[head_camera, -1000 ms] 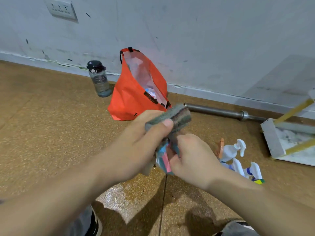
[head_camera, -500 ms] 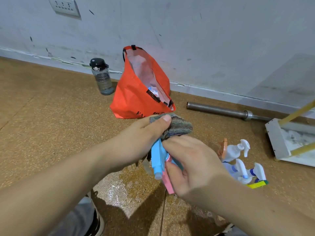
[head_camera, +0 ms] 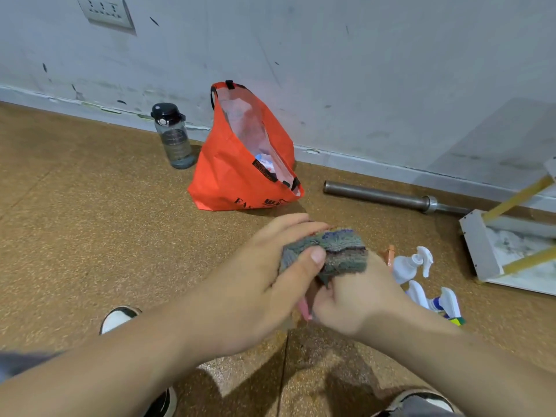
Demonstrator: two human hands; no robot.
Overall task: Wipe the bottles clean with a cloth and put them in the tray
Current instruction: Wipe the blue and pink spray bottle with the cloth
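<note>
My left hand (head_camera: 264,281) pinches a folded grey-green cloth (head_camera: 334,254) between thumb and fingers and presses it over the top of a small spray bottle. My right hand (head_camera: 355,299) grips that bottle from below; only a pink sliver of the spray bottle (head_camera: 304,310) shows between the hands, the rest is hidden. Several white spray bottles (head_camera: 412,263) lie on the floor just right of my hands. The white tray (head_camera: 481,248) with yellow bars stands at the far right edge.
An orange bag (head_camera: 240,176) stands open against the wall. A dark water bottle (head_camera: 174,136) stands left of it. A steel bar (head_camera: 382,195) lies along the skirting. My shoes (head_camera: 117,319) show at the bottom on the cork-like floor.
The cloth has moved over the top of the bottle, and the blue sprayer head seen earlier is now covered. Both hands have shifted slightly right and down.
</note>
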